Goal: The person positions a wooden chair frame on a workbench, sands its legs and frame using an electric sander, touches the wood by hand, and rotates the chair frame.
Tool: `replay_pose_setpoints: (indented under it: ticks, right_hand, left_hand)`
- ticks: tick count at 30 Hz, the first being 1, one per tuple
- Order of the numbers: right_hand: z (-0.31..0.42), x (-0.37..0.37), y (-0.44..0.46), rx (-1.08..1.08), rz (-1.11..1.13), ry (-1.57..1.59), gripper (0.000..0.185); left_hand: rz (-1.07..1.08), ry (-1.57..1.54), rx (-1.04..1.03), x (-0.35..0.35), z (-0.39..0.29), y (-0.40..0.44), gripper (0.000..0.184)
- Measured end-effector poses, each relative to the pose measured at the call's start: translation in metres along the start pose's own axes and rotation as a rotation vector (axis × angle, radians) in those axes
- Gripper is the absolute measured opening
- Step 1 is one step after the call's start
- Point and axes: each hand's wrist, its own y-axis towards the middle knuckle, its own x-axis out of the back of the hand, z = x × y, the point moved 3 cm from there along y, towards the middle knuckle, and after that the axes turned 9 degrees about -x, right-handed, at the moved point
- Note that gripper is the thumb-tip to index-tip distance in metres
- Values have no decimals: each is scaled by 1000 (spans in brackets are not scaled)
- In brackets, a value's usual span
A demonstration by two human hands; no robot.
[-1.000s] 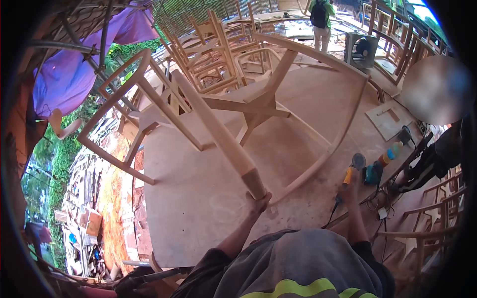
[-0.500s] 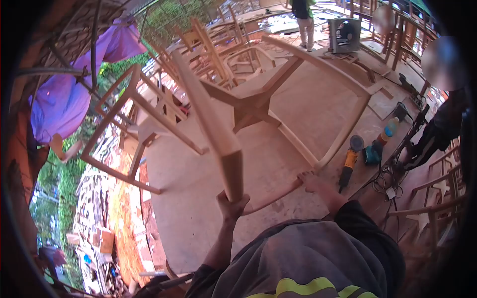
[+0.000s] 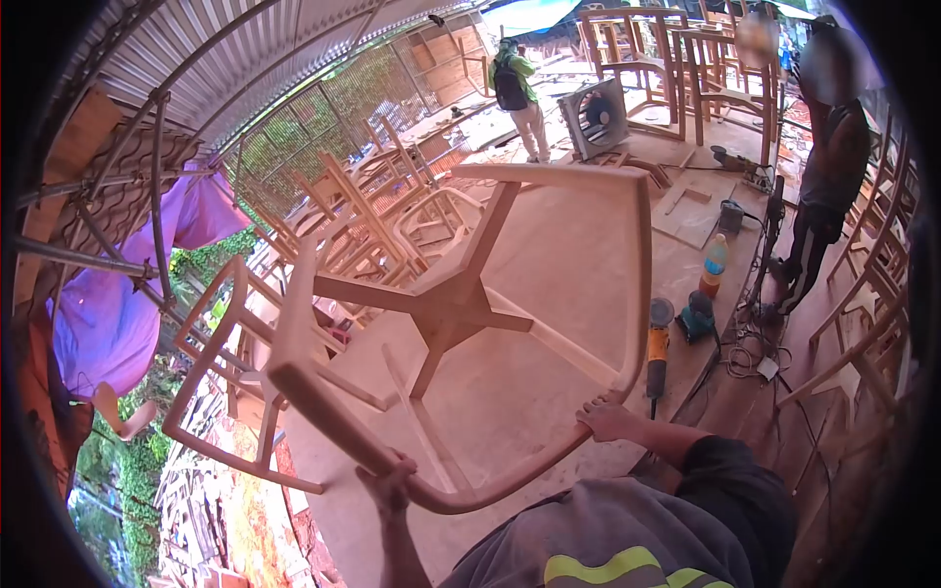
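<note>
A bare wooden chair frame [image 3: 449,312] with a star-shaped centre brace stands tilted on the plywood tabletop [image 3: 549,490] in front of me. My left hand [image 3: 390,480] is closed round its near rail, toward the left corner. Farther right on the same frame, my right hand [image 3: 606,416] grips the rail near the right corner. A second wooden frame [image 3: 230,392] rests at the table's left edge, apart from my hands. Right of the held frame lie a yellow angle grinder [image 3: 657,358] and a teal power tool [image 3: 698,318].
A bottle [image 3: 714,265] and tangled cables [image 3: 750,358] are on the right. One person [image 3: 833,167] stands at the right, another [image 3: 515,88] farther back. Stacked chair frames [image 3: 343,206] stand behind, near a boxed fan [image 3: 593,116]. More chairs [image 3: 867,333] line the right side.
The chair frame has turned and tipped, its near left corner moving left and its near rail now facing me. My left hand has moved left and down with it. The view has lifted.
</note>
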Motion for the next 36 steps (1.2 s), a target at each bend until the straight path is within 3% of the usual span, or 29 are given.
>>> replay_pose_setpoints:
  ticks: [4,8,10,15,16,19,21,22,24,26,28,30,31,33,34,35,36]
  right_hand:
    - [22,96,-58,-7,-104,-112,29]
    - [35,167,-97,-43,-101,-192,29]
    - [48,188,-107,50,-132,-206,25]
    - [77,229,-122,41,-78,-226,25]
    - [86,249,-126,58,-61,-193,27]
    - [108,301,-129,64,21,-161,31]
    - [122,342,-131,135,-64,-136,33]
    - [124,356,-129,125,-60,-140,33]
    - [129,382,-120,134,-68,-152,36]
    - [129,400,-100,113,-81,-144,35]
    - [124,414,-74,113,-127,-124,33]
    - [123,433,-46,89,-182,-137,34]
    - [121,439,-31,74,-227,-148,37]
    - [103,443,9,42,-372,-196,50]
    - [96,445,30,13,-353,-163,56]
    - [93,452,50,-17,-335,-130,63]
    - [94,461,66,-56,-286,-113,66]
  left_hand:
    - [109,-36,-26,4,-41,31,28]
    - [178,-78,-62,4,-59,56,26]
    - [202,-69,-91,3,-71,68,27]
    - [233,-66,-143,9,-99,105,26]
    - [316,-54,-137,18,-100,124,25]
    - [275,-15,-89,18,-133,150,28]
    - [155,-18,-163,9,-154,155,26]
    - [178,-45,-85,10,-159,169,27]
    - [248,-47,16,-1,-178,181,32]
    - [402,62,-46,20,-153,250,48]
    - [329,119,-65,8,-153,274,53]
    - [423,383,-223,-16,-171,290,50]
    - [395,673,-321,-13,-166,324,51]
    - [284,1017,-1237,-20,-168,313,56]
    - [560,909,-810,-37,-199,270,57]
    - [713,865,-695,-55,-214,234,48]
    - [856,801,-754,-65,-205,221,46]
